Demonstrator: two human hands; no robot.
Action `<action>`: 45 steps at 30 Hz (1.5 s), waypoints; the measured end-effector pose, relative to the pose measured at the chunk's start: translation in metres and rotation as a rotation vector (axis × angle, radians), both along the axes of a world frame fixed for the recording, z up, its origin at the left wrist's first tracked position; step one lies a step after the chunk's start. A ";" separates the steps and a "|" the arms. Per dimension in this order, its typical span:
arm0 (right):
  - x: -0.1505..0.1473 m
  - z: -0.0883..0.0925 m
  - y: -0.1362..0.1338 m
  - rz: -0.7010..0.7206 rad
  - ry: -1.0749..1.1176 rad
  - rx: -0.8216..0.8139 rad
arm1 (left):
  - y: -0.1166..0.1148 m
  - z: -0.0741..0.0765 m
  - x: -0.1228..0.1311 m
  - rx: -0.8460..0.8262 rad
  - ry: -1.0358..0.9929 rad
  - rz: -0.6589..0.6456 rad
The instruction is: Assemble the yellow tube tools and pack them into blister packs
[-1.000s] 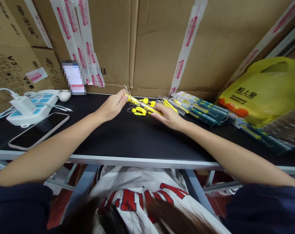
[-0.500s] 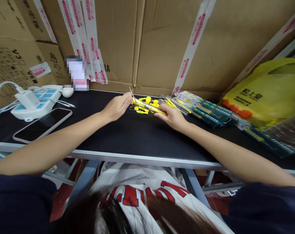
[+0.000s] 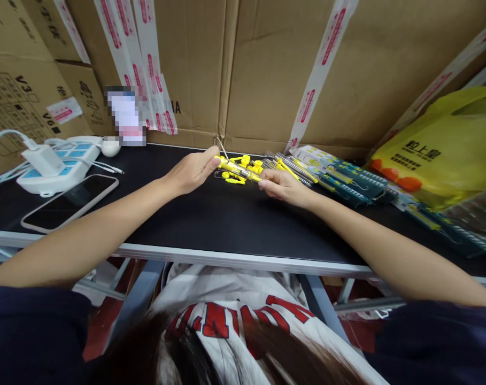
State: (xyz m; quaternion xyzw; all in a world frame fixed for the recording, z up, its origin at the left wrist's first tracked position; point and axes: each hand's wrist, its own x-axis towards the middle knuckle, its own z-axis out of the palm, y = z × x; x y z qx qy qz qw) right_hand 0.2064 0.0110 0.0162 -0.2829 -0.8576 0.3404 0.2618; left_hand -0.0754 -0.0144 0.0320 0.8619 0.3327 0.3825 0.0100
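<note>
The left hand [image 3: 197,169] pinches the left, farther end of the tool [image 3: 239,170]; the long axis slants rightward and nearer above the desk [image 3: 210,224] to the right hand [image 3: 285,187], its grip closed on the other end.

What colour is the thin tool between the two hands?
The thin tool is mostly yellow; it shows best in the head view.

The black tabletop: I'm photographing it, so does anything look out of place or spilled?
The small yellow plastic parts look untidy, lying loosely jumbled near the yellow tool in the left hand and right hand; the packages farther right are piled together. No spill shows.
</note>
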 end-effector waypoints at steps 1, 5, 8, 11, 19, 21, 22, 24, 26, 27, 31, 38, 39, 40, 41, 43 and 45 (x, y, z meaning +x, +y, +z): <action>0.000 0.002 -0.001 -0.042 -0.001 0.078 | 0.001 -0.002 0.001 -0.027 -0.031 0.011; 0.000 0.008 -0.005 -0.214 -0.072 0.396 | 0.004 -0.008 0.006 -0.197 -0.192 -0.067; 0.001 0.008 -0.006 -0.280 -0.161 0.487 | 0.004 -0.011 0.009 -0.298 -0.244 -0.112; 0.001 0.005 -0.007 -0.301 -0.215 0.517 | 0.005 -0.013 0.009 -0.340 -0.262 -0.069; -0.013 0.004 -0.027 -0.351 -0.336 0.590 | 0.004 -0.017 0.024 -0.556 -0.527 -0.174; -0.017 0.004 -0.032 -0.355 -0.294 0.567 | -0.004 -0.014 0.033 -0.612 -0.632 -0.192; -0.020 0.004 -0.034 -0.354 -0.259 0.545 | -0.009 -0.012 0.038 -0.648 -0.700 -0.197; -0.025 0.003 -0.038 -0.349 -0.181 0.483 | -0.019 -0.008 0.046 -0.730 -0.839 -0.215; -0.031 0.002 -0.042 -0.308 -0.099 0.411 | -0.026 -0.004 0.052 -0.797 -0.908 -0.261; -0.033 0.002 -0.044 -0.269 -0.056 0.373 | -0.028 -0.003 0.054 -0.817 -0.910 -0.277; -0.039 0.002 -0.053 -0.080 0.071 0.039 | -0.030 0.003 0.053 -0.853 -0.830 -0.306; -0.051 -0.003 -0.060 0.101 0.243 -0.590 | -0.026 0.001 0.057 -0.903 -0.866 -0.346; -0.054 -0.005 -0.060 0.105 0.280 -0.607 | -0.025 -0.001 0.060 -0.904 -0.863 -0.352; -0.057 -0.006 -0.059 0.103 0.306 -0.618 | -0.023 -0.003 0.061 -0.892 -0.857 -0.353; -0.058 -0.007 -0.057 0.093 0.319 -0.616 | -0.021 -0.003 0.062 -0.874 -0.842 -0.350; -0.058 -0.008 -0.051 0.052 0.319 -0.535 | -0.011 -0.001 0.060 -0.804 -0.771 -0.307; -0.052 -0.006 -0.042 -0.023 0.316 -0.323 | 0.003 0.005 0.051 -0.667 -0.637 -0.228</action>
